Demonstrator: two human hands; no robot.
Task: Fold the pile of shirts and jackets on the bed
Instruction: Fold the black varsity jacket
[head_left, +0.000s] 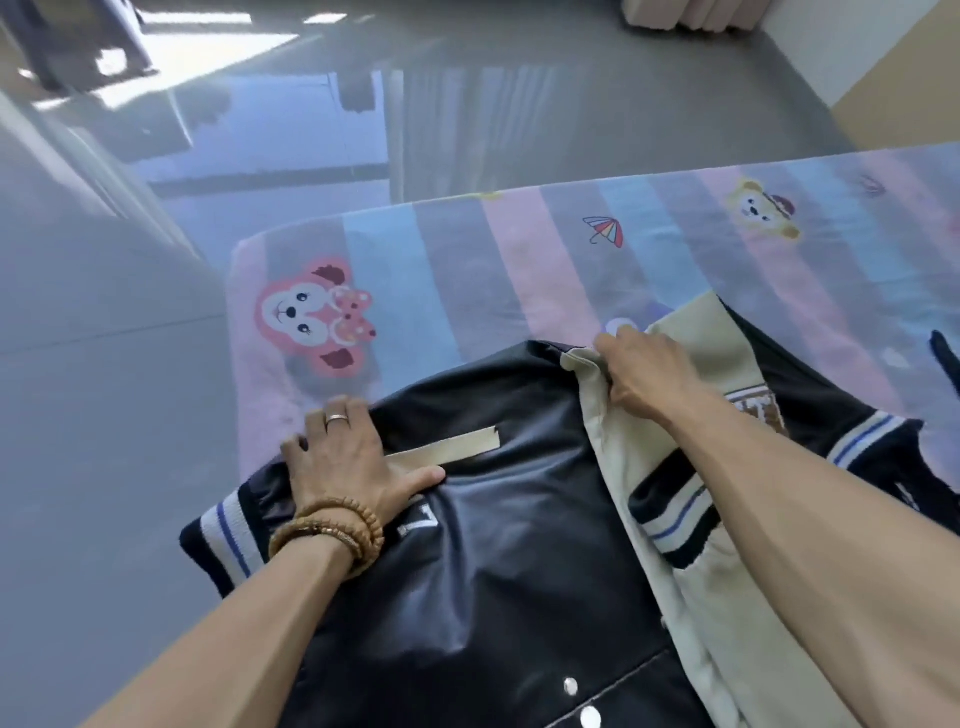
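A black varsity jacket with cream sleeves and striped cuffs lies spread on the bed, snaps showing near the bottom edge. My left hand, with a ring and bead bracelets, rests flat on the jacket's left side by a cream pocket strip. My right hand grips the cream sleeve at the shoulder seam, fingers curled into the fabric. The sleeve is folded across the jacket's right half.
The bed sheet has pastel stripes with cartoon animals and an umbrella print. A dark garment edge shows at the far right. Grey glossy floor lies left of and beyond the bed. The bed corner is near my left hand.
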